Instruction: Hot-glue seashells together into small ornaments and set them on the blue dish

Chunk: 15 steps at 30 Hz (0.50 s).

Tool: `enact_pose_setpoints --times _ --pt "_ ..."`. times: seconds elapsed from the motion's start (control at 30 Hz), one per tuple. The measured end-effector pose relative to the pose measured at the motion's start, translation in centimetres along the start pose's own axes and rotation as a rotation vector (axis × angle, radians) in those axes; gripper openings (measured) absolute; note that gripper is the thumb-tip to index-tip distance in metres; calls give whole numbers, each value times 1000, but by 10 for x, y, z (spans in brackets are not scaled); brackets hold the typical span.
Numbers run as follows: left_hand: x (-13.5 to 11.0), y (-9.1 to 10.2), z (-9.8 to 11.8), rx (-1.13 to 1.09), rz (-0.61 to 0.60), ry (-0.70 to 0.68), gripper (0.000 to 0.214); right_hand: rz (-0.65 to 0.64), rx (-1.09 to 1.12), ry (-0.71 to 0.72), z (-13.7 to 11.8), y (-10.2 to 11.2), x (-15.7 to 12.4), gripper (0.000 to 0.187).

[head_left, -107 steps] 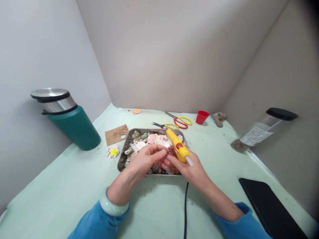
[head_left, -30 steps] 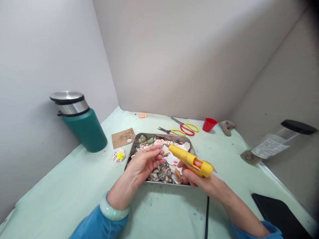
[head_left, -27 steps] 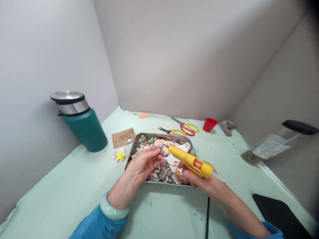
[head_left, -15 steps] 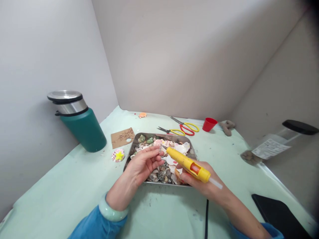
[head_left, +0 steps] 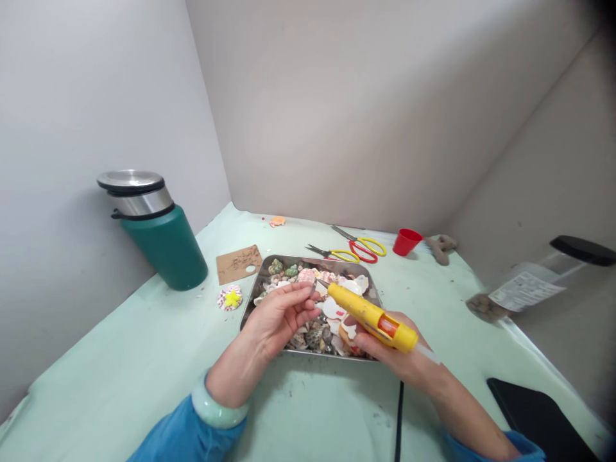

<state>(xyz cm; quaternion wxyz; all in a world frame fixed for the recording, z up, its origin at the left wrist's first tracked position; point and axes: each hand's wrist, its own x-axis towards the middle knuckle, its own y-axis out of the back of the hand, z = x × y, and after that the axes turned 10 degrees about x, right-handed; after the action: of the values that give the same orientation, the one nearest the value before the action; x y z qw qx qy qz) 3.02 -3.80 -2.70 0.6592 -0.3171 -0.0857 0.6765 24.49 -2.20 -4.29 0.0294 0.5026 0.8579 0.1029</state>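
My right hand (head_left: 385, 350) grips a yellow glue gun (head_left: 370, 316) with its nozzle aimed left at my left fingertips. A clear glue stick pokes out of its back. My left hand (head_left: 279, 314) is pinched on a small thin piece I cannot make out, held just off the nozzle. Both hands hover over a metal tray (head_left: 250, 301) filled with several coloured and white seashells (head_left: 317, 333). The gun's black cord (head_left: 398, 417) runs down toward me.
A green flask (head_left: 156, 234) stands at the left. A cardboard tag (head_left: 238, 263) and a yellow star shell piece (head_left: 231, 298) lie left of the tray. Behind it lie scissors (head_left: 359, 247), a red cup (head_left: 405, 242) and an orange shell (head_left: 276, 221). A lying plastic jar (head_left: 534, 279) and a black tablet (head_left: 539, 420) are on the right.
The glue gun swung from upright to pointing sideways at my left fingertips, and my right hand shifted right. Over the last second both hands stayed nearly still.
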Motion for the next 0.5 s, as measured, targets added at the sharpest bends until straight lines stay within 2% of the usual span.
enact_pose_setpoints --times 0.1,0.2,0.3,0.5 --pt "0 -1 -1 -21 48 -15 6 -6 -39 13 1 0 0 24" --pt "0 -1 -1 7 28 8 7 -44 -68 53 5 1 0 24" --pt "-1 1 -2 44 4 31 10 -33 -77 27 7 2 0 25" --pt "0 3 -2 10 -29 46 17 -70 -78 67 5 2 0 21"
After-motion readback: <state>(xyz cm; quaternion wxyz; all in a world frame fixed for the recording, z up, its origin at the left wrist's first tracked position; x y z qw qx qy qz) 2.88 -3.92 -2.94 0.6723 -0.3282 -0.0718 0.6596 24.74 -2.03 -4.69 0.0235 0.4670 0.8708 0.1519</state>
